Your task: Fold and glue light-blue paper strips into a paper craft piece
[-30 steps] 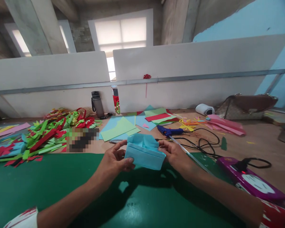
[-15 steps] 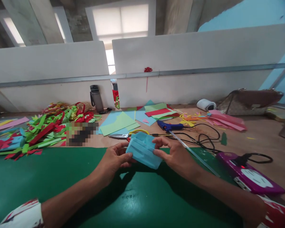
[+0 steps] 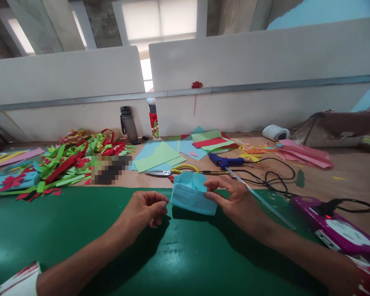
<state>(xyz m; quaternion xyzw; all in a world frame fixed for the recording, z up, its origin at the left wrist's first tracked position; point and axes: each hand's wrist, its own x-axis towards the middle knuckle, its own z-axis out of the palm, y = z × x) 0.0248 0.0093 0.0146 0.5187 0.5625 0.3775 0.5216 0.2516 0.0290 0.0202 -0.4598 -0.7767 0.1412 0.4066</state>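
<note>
1. Head view: the right hand (image 3: 237, 201) pinches the right end of a folded light-blue paper piece (image 3: 193, 201) between thumb and fingers.
2. Left hand (image 3: 142, 213): fingers loosely curled, clear of the paper's left end and just beside it; whether this grip encloses anything, I cannot tell.
3. The blue piece is near the middle of the worktop (image 3: 357, 174), by the far edge of its green cover (image 3: 172, 267); whether it touches the cover is unclear.
4. Just beyond it lie yellow-handled scissors (image 3: 163, 173), and a blue glue gun (image 3: 226, 160) is farther right.
5. Toward the worktop's right edge sits a purple power strip (image 3: 336, 226) with a plug in it.
6. Along the far edge stand a grey bottle (image 3: 130, 125) and, near the far right corner, a brown bag (image 3: 336, 129).
7. Cut red and green strips (image 3: 68, 164) are heaped toward the far left corner.
</note>
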